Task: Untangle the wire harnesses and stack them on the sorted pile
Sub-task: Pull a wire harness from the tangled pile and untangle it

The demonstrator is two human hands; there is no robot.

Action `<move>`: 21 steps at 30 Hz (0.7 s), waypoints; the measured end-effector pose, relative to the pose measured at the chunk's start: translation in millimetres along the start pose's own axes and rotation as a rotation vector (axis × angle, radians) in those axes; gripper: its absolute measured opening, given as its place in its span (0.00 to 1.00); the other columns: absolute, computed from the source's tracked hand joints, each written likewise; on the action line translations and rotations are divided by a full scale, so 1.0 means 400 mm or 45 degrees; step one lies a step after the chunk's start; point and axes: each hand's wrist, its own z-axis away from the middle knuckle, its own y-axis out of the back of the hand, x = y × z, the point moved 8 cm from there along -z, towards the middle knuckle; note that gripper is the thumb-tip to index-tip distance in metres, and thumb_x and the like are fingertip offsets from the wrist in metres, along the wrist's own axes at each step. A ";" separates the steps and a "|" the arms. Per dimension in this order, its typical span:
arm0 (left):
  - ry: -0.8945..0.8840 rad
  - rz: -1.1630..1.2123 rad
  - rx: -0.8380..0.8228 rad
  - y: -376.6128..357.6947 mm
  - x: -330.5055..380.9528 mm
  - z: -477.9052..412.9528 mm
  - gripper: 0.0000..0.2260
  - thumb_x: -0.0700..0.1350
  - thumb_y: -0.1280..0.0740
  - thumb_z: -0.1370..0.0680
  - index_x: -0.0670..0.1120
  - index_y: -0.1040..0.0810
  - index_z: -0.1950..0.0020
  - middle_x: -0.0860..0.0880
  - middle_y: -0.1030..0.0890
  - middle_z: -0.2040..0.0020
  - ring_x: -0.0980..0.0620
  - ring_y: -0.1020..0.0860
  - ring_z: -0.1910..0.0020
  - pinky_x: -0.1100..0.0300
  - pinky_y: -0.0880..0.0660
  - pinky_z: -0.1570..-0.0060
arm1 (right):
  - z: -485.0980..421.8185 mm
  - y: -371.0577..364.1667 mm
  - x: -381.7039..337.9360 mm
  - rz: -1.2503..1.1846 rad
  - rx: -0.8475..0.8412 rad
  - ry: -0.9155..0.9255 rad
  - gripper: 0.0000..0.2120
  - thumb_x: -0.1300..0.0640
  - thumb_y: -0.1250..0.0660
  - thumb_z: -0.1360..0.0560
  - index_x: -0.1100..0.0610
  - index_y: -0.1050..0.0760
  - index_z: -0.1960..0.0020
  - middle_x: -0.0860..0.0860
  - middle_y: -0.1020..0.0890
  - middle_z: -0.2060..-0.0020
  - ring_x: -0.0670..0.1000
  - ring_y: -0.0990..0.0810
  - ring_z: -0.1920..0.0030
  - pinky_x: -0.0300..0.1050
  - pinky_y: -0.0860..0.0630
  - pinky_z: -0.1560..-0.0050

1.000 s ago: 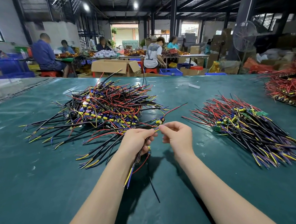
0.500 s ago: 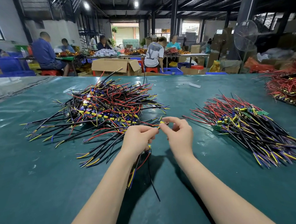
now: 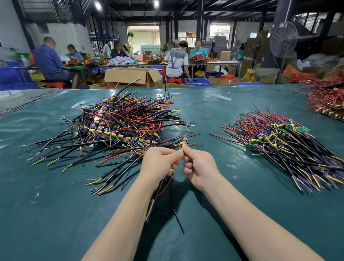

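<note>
head view, nearest first: two bare forearms run up from six o'clock and meet over the green table [image 3: 51, 220]. the left hand [image 3: 159, 163] is curled round one harness [image 3: 152, 205], whose black, red and yellow-tipped wires hang out under the wrist toward six. the right hand [image 3: 200, 169], touching the left at the fingertips, pinches the same harness at its top end, just below a small yellow part at twelve of the fingers. red wires run from that end toward the heap; i cannot tell whether they belong to the held harness or merely cross it.

beyond the hands, at eleven o'clock, lies the tangled heap [image 3: 122, 125] — wires splayed every way, its near strands just beside the left knuckles. at two o'clock, well apart from the heap, the sorted pile [image 3: 286, 144] has its wires combed one way, red ends to ten, yellow tips to four.

by my reading this is the untangling step: one harness is in hand but not yet free. the next move calls for drawing it clear without dragging neighbours along, then laying it on the pile at two o'clock, in line with the rest.

farther off — a red pile [image 3: 335, 96] at the table's right edge, a box [image 3: 130, 75] at twelve, and people seated at other tables.
</note>
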 end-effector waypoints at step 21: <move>-0.269 -0.386 -0.046 -0.064 0.033 0.024 0.18 0.41 0.34 0.27 0.51 0.23 0.77 0.51 0.33 0.81 0.55 0.39 0.76 0.60 0.39 0.72 | -0.018 0.068 -0.014 -0.119 0.253 0.138 0.15 0.63 0.38 0.23 0.62 0.28 0.68 0.45 0.36 0.85 0.42 0.39 0.86 0.30 0.40 0.83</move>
